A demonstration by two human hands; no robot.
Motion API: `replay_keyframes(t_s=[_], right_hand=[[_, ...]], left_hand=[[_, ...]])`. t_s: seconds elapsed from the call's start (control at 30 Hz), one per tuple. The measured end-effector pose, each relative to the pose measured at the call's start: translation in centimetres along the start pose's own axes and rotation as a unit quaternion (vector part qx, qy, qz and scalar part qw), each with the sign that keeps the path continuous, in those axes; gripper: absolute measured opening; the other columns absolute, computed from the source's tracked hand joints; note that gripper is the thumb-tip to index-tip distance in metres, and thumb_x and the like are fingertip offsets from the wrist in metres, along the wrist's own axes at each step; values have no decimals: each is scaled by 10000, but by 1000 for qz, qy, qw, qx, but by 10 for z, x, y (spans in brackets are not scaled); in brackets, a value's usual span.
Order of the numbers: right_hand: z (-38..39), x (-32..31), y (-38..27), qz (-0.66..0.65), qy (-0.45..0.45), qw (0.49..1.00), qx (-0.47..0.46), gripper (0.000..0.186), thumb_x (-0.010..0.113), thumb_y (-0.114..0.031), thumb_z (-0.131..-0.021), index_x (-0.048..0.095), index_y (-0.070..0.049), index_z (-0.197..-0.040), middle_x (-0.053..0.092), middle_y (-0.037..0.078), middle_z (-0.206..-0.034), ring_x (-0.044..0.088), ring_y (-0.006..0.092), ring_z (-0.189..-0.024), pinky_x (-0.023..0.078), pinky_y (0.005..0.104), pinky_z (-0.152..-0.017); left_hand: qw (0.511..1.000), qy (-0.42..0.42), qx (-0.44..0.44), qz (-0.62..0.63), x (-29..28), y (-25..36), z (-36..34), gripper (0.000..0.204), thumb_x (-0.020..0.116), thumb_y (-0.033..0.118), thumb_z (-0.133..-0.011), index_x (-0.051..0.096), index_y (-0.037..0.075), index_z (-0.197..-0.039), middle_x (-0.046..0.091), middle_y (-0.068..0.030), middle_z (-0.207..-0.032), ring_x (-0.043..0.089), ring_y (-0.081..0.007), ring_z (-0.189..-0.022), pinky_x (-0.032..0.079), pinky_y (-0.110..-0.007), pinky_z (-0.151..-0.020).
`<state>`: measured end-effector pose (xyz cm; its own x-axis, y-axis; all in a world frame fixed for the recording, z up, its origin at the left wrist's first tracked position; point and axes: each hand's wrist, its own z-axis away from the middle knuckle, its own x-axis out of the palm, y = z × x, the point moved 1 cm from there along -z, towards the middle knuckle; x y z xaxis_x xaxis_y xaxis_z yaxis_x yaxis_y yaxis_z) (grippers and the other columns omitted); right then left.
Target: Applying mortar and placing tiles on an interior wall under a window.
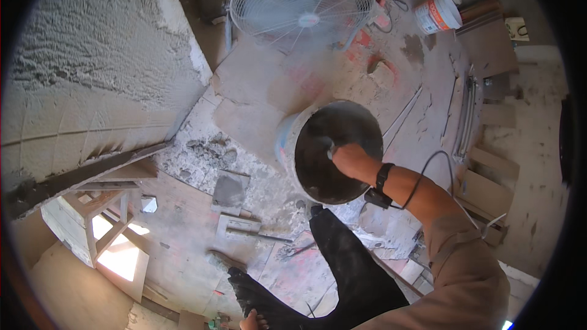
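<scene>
My right hand (354,162) reaches into a large round bucket (291,146) standing on the floor between the fan and my feet. Its fingers are closed around something greyish at the fingertips, too unclear to name. The bucket's dark inside (324,122) hides what lies at the bottom. A black strap circles my right wrist, and a dark cable loops beside the forearm. At the lower edge, my left hand (252,321) rests by my black trouser leg, only partly in view, its fingers seemingly laid loosely with nothing in them.
A round wire-cage fan (304,6) stands beyond the bucket. To the left are a rough plastered wall (110,55) and a wooden stand (82,220). A square mortar-smeared board (231,189) and a float-like tool (239,225) lie left of my feet. A white-and-orange bucket (437,13) stands far right.
</scene>
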<state>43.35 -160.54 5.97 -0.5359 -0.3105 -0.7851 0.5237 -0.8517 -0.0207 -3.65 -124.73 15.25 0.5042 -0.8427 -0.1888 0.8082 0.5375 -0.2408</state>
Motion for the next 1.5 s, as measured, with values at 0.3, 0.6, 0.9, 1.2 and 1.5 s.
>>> replay_keyframes(t_s=[0.3, 0.6, 0.9, 1.2, 1.5], right_hand=[[55, -86, 60, 25, -91, 995, -7, 122, 613, -120, -731, 681, -104, -832, 673, 115, -721, 669, 301, -705, 513, 432, -602], [-16, 58, -19, -257, -138, 956, 29, 121, 571, -152, -755, 647, -64, -724, 621, 104, -625, 613, 265, -534, 480, 390, -484], [26, 44, -3, -618, -152, 751, 176, 166, 607, -183, -753, 556, -26, -774, 507, 82, -563, 478, 156, -465, 398, 345, -435], [39, 64, 30, -481, 238, 842, 59, 243, 635, -146, -676, 547, 35, -812, 544, 237, -689, 510, 420, -625, 452, 425, -601], [112, 5, 22, -382, 196, 889, 163, 240, 641, -135, -660, 532, 32, -793, 564, 234, -683, 542, 437, -645, 469, 414, -583]], left_hand=[[1000, 19, -6, -23, 10, 13, 4, 342, 561, 435, -901, 563, 145, -721, 467, 31, -521, 450, -123, -409, 345, -291, -361], [998, 54, -16, -27, 16, 24, 19, 343, 591, 422, -892, 571, 115, -740, 499, 13, -550, 443, -128, -399, 339, -287, -353], [995, 81, -14, -57, 32, 43, 25, 330, 585, 434, -891, 594, 121, -784, 527, 17, -573, 484, -141, -432, 374, -311, -377], [998, 42, -7, -36, 16, 41, 28, 342, 575, 456, -894, 586, 121, -827, 515, 15, -601, 472, -120, -454, 375, -301, -392], [987, -84, -57, -123, -8, 21, 33, 479, 561, 538, -878, 548, 91, -1049, 618, -38, -773, 544, -129, -519, 401, -260, -359]])
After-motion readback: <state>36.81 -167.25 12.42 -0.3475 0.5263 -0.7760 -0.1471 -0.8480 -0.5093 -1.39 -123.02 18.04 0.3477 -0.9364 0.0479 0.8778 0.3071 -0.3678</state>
